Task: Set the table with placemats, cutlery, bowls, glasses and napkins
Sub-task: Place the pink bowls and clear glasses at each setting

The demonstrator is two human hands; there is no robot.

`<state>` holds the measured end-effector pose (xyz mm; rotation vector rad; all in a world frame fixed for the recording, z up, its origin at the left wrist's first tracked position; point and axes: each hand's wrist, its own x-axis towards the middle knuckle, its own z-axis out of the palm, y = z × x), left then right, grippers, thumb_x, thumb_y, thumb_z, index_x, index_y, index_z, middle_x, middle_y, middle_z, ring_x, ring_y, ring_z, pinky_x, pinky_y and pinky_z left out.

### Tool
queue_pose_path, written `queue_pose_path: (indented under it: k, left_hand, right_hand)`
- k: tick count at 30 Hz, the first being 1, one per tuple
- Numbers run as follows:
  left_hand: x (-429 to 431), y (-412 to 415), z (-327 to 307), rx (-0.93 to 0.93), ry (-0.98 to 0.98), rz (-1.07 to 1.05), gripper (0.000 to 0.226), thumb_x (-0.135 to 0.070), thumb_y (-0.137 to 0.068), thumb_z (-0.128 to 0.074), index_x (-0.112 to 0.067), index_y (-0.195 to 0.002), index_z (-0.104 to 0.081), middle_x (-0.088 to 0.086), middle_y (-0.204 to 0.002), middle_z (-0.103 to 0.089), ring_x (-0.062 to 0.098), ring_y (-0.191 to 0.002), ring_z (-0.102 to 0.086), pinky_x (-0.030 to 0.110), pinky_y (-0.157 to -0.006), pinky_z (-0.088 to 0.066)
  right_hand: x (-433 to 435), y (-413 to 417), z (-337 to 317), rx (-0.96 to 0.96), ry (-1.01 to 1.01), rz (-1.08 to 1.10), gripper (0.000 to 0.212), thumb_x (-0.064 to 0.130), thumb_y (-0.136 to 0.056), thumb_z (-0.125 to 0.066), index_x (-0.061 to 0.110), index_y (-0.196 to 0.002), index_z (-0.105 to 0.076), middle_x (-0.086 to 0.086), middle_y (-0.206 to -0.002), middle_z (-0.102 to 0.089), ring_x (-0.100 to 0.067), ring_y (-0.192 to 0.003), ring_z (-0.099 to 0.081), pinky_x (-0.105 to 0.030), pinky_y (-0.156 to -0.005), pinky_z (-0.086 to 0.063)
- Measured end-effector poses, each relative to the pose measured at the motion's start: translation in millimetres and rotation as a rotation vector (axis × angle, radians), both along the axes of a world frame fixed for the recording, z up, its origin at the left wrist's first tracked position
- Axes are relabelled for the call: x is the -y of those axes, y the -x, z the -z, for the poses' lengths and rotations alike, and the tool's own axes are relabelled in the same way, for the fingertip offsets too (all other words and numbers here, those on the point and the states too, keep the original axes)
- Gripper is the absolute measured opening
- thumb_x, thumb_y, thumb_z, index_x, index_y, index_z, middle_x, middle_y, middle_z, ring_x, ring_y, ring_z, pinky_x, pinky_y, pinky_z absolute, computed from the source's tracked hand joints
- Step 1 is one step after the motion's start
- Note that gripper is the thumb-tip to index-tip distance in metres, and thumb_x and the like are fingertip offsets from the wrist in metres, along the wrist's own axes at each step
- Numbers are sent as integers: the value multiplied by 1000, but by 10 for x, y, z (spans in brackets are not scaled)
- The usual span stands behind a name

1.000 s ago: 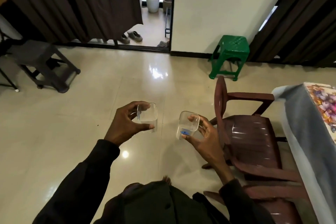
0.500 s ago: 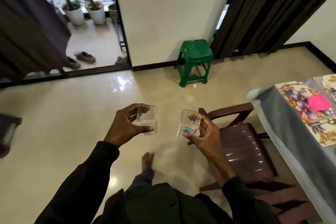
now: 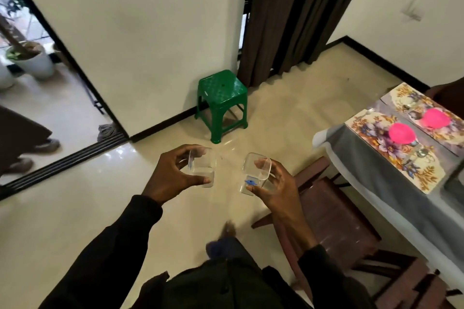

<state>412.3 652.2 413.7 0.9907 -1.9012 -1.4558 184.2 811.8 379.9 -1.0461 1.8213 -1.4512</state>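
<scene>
Left glass (image 3: 204, 167), clear and square-sided, fills left hand (image 3: 170, 176); right glass (image 3: 256, 170), right hand (image 3: 279, 192).

Two clear, square-sided glasses are held apart above the floor. The left glass (image 3: 202, 170) is gripped in the left hand (image 3: 170, 175). The right glass (image 3: 256, 174), blue-labelled and slightly tilted, is gripped in the right hand (image 3: 278, 188). On the table (image 3: 376, 198), the near placemat (image 3: 371, 130) and far placemat (image 3: 401, 94), both floral, are laid side by side. Each carries a pink bowl: near bowl (image 3: 401, 133), far bowl (image 3: 433, 119).
</scene>
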Motion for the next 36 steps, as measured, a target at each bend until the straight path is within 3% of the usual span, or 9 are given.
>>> queue_pose_path:
  k: [7,12,16,22,25,28,32,36]
  left_hand:
    - [1098,842,149,-10,-12,117,65,-4,-57,-98,-17,-116,-72,-3,-114,-75,15,-111,-68,26,-98,-55]
    - [1894,1530,131,8,-25,184,68,-4,-56,-98,-19,-117,-72,-3,-116,-75,16,-113,-68,30,-101,-53]
    - [2511,2212,88,13,-26,241,70,-3,-55,-98,-21,-118,-71,-5,-116,-75,15,-112,-69,24,-93,-55]
    - [3022,3116,180,39,-68,389,75,-10,-55,-99,-25,-122,-70,-6,-120,-74,13,-115,-68,36,-101,-55]
    - [3229,3608,249,58,-62,487,77,-23,-54,-99,-23,-125,-69,-5,-121,-74,15,-117,-67,37,-103,-54]
    - [3425,4176,310,66,-74,579,76,-22,-53,-99,-25,-123,-69,-7,-117,-74,12,-114,-68,32,-100,-55]
    - [3627,4956,345,50,-43,719,71,-9,-57,-98,-24,-120,-69,-6,-115,-74,10,-112,-68,26,-99,-55]
    - [3871,5773,343,28,-38,861,70,-6,-57,-98,-23,-118,-71,-8,-115,-75,8,-112,-68,31,-103,-53]
  right_hand:
    - [914,621,214,4,-1,130,65,15,-70,-94,22,-127,-64,8,-123,-70,-14,-120,-64,-42,-104,-54]
    - [1529,1189,241,-27,-23,213,64,23,-72,-92,24,-129,-63,12,-125,-68,-10,-119,-64,-40,-104,-54]
    - [2007,1723,222,-56,-19,265,62,22,-73,-92,20,-129,-63,9,-125,-68,-11,-120,-63,-42,-104,-53]
    - [2298,2343,197,-44,-39,421,63,22,-73,-92,21,-128,-62,12,-126,-67,-10,-122,-62,-36,-105,-52]
    - [2376,2647,231,-41,-65,516,63,15,-72,-93,19,-127,-63,9,-126,-67,-13,-122,-63,-40,-105,-52]
    - [2453,2956,263,-22,-93,639,63,13,-71,-93,19,-126,-63,7,-126,-68,-12,-120,-64,-39,-104,-52]
    - [2594,3322,268,-19,-134,798,63,16,-70,-93,30,-124,-62,15,-120,-69,-7,-114,-66,-43,-96,-58]
    - [2786,3712,234,-14,-150,960,67,20,-70,-94,26,-129,-62,18,-119,-68,0,-108,-65,-52,-82,-62]
